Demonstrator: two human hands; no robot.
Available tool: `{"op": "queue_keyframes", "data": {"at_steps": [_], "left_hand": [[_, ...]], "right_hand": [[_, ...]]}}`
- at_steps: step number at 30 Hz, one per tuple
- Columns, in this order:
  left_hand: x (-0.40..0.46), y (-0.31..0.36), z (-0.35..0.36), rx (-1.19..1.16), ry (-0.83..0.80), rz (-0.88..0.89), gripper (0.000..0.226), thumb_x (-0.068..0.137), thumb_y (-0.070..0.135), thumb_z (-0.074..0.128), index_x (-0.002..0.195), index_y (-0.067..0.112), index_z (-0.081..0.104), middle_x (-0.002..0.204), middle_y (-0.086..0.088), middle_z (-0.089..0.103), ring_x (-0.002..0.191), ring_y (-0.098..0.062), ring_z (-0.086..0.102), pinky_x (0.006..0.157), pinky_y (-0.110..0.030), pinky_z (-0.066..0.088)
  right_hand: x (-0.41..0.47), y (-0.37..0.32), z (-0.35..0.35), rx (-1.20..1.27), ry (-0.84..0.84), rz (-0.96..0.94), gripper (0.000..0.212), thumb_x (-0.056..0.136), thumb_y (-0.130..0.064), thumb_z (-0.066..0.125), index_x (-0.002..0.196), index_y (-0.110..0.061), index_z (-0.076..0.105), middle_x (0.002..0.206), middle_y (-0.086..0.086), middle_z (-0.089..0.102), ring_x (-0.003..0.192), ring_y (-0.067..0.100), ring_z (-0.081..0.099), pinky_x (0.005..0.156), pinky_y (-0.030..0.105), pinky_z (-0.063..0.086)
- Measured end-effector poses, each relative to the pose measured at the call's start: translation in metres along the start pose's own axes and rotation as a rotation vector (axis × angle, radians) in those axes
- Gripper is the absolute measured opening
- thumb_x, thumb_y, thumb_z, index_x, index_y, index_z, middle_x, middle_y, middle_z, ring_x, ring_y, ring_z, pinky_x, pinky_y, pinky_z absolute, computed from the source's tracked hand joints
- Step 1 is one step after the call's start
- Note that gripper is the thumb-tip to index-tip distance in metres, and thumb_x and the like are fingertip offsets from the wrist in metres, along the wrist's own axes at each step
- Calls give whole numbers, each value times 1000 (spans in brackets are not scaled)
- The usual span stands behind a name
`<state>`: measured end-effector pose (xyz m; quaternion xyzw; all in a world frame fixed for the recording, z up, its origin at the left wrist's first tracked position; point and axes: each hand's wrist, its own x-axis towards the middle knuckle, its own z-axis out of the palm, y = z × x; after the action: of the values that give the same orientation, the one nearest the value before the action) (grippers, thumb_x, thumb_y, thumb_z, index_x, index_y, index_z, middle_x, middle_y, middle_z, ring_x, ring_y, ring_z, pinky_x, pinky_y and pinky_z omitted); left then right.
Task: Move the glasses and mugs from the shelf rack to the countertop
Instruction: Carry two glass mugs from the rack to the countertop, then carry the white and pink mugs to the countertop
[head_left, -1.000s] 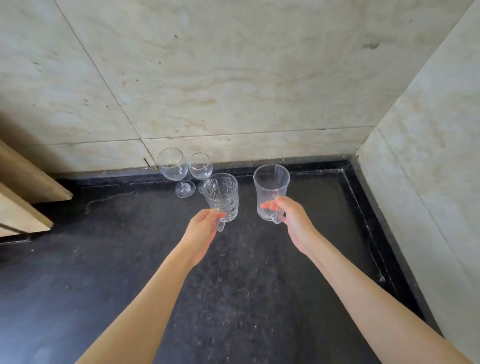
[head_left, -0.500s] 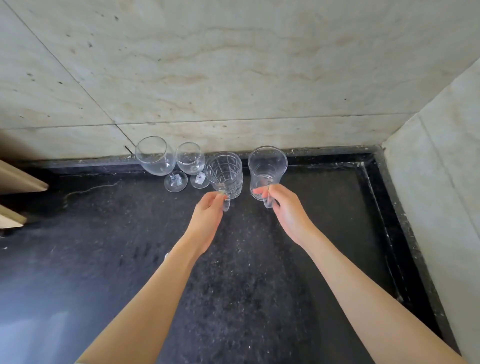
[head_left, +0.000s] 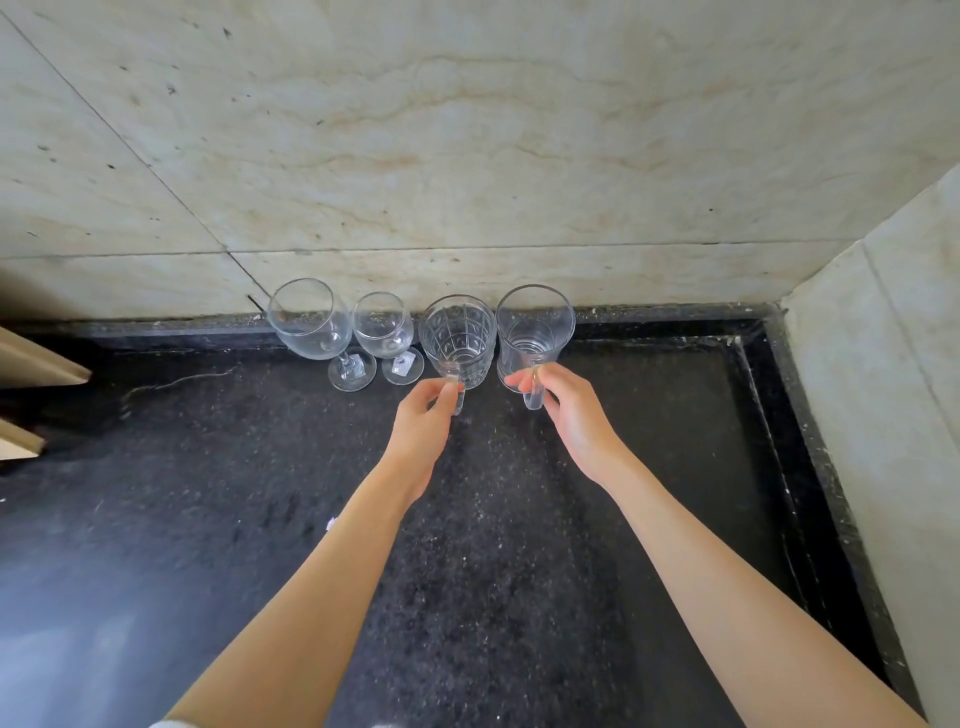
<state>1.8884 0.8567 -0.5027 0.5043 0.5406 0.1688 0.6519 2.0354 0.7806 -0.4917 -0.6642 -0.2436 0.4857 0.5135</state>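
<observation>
My left hand (head_left: 423, 415) pinches the handle of a patterned glass mug (head_left: 458, 339), which stands upright near the back wall. My right hand (head_left: 563, 405) grips the handle of a plain clear mug (head_left: 535, 332) just to the right of it. Both mugs sit on or just above the black countertop (head_left: 467, 545); contact with it is hard to tell. To their left stand two wine glasses in a row: a large one (head_left: 309, 325) and a smaller one (head_left: 384, 332).
A marble wall runs behind the glasses and another marble wall (head_left: 893, 415) closes the right side, forming a corner. Wooden shelf edges (head_left: 36, 364) poke in at the far left. The countertop has a raised black rim along the back and right.
Both hands moved the two mugs away from me toward the back wall, and lowered them into line with the wine glasses.
</observation>
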Motion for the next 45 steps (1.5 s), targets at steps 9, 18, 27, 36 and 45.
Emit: {"op": "queue_keyframes", "data": {"at_steps": [9,18,27,36,45], "left_hand": [[-48,-5,-27,236,-30,5,39,94,38,41,129,21,45,121,10,48,112,-11,46,98,-31,38],[-170,-48,-118,498,153,240,38,94,34,44,130,23,48,124,8,55,114,-7,48,92,-21,32],[-355,-100,-252,796,559,403,44,94,32,42,137,21,41,128,-2,57,119,-21,47,96,-24,29],[-618,-227,-369,825,966,152,49,94,31,44,141,18,36,143,-4,45,139,-26,27,113,-35,21],[-818,-331,-404,627,1374,-113,48,94,30,43,140,19,37,142,-4,45,137,-24,30,113,-36,22]], "right_hand": [[-45,3,5,-392,150,52,36,95,-38,34,121,-19,51,125,-1,55,112,10,49,89,28,36],[-151,-8,75,-830,-139,-274,50,93,-40,40,141,-28,31,149,-9,33,138,10,25,109,27,19],[-287,-17,233,-1123,-467,-716,52,94,-39,38,143,-23,29,151,0,32,139,13,24,116,46,13],[-492,15,405,-1097,-861,-1045,56,93,-41,40,144,-25,26,153,-2,27,140,13,19,116,43,8],[-673,60,544,-985,-1258,-1318,56,91,-42,43,143,-27,28,151,-3,30,140,13,21,116,44,9]]}}
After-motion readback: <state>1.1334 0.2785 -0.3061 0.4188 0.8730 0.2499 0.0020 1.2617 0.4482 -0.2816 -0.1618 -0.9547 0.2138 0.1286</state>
